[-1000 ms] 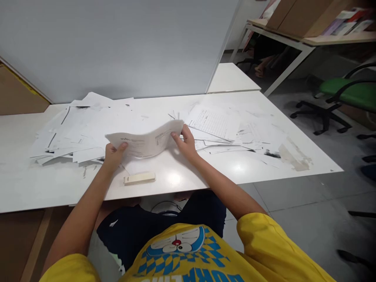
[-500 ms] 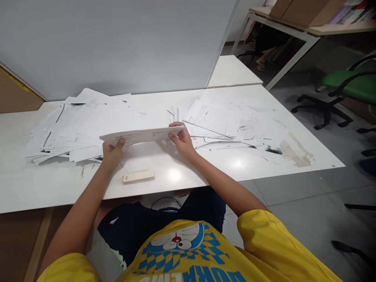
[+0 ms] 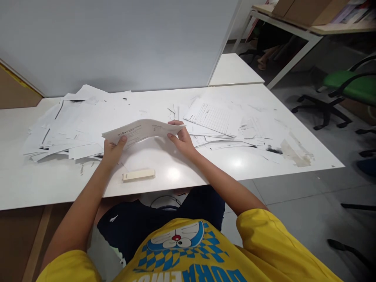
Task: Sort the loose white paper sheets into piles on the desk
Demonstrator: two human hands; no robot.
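Note:
Between my hands, above the white table (image 3: 141, 156), is a stack of printed paper sheets (image 3: 141, 131), arched upward in its middle. My left hand (image 3: 115, 150) is closed on its left end, thumb on the near side. At the right end my right hand (image 3: 182, 139) pinches the sheets between thumb and fingers. Just nearer to me lies a cream, bar-shaped object (image 3: 138, 175), apparently a stapler. A spread heap of papers (image 3: 76, 125) is behind and left of my left hand. Beyond my right hand sits another paper pile (image 3: 214, 117), with a lined, printed sheet on top.
A tall white panel (image 3: 117, 47) stands along the table's back edge. Brown cardboard (image 3: 17, 90) is at the far left. To the right are a green office chair (image 3: 349, 84) and another table with a cardboard box (image 3: 311, 11). Someone's foot (image 3: 261, 62) shows beneath it.
The paper stack has bent from nearly flat into an upward arch, showing more of its printed face. Both hands keep their hold in about the same place.

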